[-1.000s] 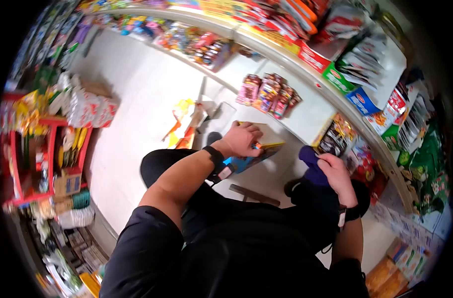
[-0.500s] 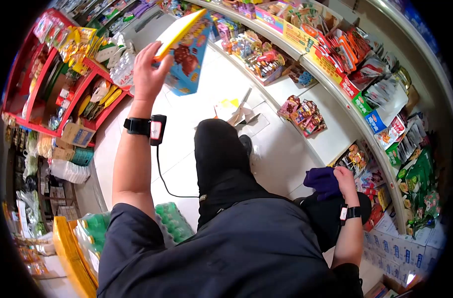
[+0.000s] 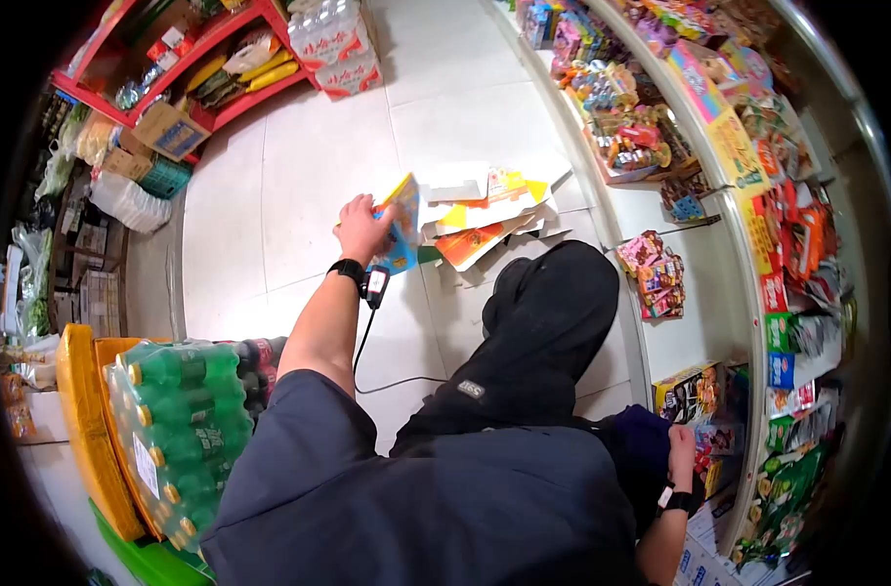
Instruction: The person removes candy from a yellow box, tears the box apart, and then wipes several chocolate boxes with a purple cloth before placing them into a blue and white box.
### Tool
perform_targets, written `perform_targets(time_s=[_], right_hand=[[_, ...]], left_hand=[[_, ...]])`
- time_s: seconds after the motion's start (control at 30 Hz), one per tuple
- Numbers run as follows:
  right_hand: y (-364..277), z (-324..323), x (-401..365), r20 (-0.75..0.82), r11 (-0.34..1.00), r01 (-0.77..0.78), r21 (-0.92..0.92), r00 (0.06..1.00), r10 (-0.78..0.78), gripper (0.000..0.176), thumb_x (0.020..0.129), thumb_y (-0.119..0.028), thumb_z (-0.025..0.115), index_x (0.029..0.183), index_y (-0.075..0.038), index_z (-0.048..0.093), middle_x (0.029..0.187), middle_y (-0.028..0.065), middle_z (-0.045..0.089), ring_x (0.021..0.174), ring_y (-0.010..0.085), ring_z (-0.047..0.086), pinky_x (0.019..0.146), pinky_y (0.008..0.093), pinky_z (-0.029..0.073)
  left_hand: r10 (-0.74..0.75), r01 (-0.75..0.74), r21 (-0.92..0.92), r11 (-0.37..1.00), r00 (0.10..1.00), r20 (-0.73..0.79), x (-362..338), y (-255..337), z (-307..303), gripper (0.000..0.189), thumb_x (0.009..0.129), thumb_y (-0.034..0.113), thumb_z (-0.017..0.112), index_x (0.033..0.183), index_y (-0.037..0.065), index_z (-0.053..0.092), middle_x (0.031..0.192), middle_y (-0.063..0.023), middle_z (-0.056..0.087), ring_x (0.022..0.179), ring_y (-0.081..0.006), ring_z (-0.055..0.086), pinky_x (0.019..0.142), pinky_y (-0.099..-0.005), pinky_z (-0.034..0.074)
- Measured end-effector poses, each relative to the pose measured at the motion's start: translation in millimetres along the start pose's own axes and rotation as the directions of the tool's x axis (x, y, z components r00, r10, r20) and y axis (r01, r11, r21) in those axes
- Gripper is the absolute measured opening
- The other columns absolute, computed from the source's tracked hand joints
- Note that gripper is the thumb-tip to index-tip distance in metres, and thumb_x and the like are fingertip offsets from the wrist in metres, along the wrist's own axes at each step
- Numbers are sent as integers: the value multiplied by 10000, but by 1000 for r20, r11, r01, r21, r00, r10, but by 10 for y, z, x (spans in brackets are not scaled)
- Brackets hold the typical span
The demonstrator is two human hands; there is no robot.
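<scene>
My left hand [image 3: 363, 230] is closed on a blue and yellow cardboard box [image 3: 403, 230], held low over the white floor tiles. Just right of the box lie flattened cardboard pieces [image 3: 477, 244] in white, yellow and orange. Down by my bent right knee, my right hand [image 3: 681, 452] grips a dark purple cloth [image 3: 641, 436]; its fingers are partly hidden. On the low shelf beside that leg are several small snack packets [image 3: 653, 276].
Stocked shelves [image 3: 704, 244] curve along the right. Shrink-wrapped green bottles [image 3: 196, 415] stand at the lower left by a yellow box [image 3: 89, 430]. A red rack [image 3: 245, 107] and bottle packs [image 3: 336, 59] are at the back left. A cable [image 3: 367, 342] runs from my left wrist.
My left hand has brought the box down from up high to near the floor, beside the cardboard pieces. My view has turned left. The right hand still holds the purple cloth.
</scene>
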State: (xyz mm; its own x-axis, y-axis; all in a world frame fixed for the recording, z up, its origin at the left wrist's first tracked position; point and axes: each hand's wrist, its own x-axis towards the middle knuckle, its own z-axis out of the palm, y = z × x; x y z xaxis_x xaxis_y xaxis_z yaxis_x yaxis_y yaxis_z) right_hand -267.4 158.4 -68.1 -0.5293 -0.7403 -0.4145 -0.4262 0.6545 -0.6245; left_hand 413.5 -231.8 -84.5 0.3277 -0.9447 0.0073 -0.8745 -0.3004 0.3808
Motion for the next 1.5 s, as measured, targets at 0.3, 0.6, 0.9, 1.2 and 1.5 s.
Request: perform_targets(time_s=[0.3,0.6,0.9,1.2,1.5], right_hand=[[-512,103,-2,105,984,-111,-138,986,126,226,953,-173,593,1028,28,664,897,34,661,865,135,582,830,284,462],[-1146,464,305,191,977,-86,-195,974,124,215,961,-179,602,1015,20,663,865,3,646,842,108,570,812,274,465],[-1350,679,222,249,989,-123,-78,958,138,174,973,-142,584,1001,6,671,872,-16,641,821,87,555,800,251,458],[-1874,387,-221,164,898,-85,431,986,15,176,955,-121,605,1066,-5,678,960,19,684,866,99,612,828,256,488],[-2345,-613,-931,-118,531,356,769,895,-430,323,960,-232,594,1225,-47,584,1141,112,671,1060,196,640,962,352,505]], left_hand=[[-78,107,116,987,969,-233,-56,-843,727,662,810,515,656,1353,152,545,1506,-118,417,1410,-307,351,1030,-660,297],[-258,234,181,955,958,127,-231,-966,1341,617,801,495,633,1326,181,555,1493,-95,441,1409,-328,351,975,-701,329],[-184,61,307,950,902,390,-281,-978,1143,418,804,446,544,1092,160,644,1281,-84,602,1278,-318,506,950,-670,400],[34,499,-809,-310,856,516,-37,-252,-367,700,936,592,429,1410,79,474,1447,-98,491,1332,-290,448,1029,-548,430],[458,512,-786,-347,823,334,-681,1007,-861,711,950,591,387,1454,93,453,1441,-139,516,1281,-325,533,1075,-475,431]])
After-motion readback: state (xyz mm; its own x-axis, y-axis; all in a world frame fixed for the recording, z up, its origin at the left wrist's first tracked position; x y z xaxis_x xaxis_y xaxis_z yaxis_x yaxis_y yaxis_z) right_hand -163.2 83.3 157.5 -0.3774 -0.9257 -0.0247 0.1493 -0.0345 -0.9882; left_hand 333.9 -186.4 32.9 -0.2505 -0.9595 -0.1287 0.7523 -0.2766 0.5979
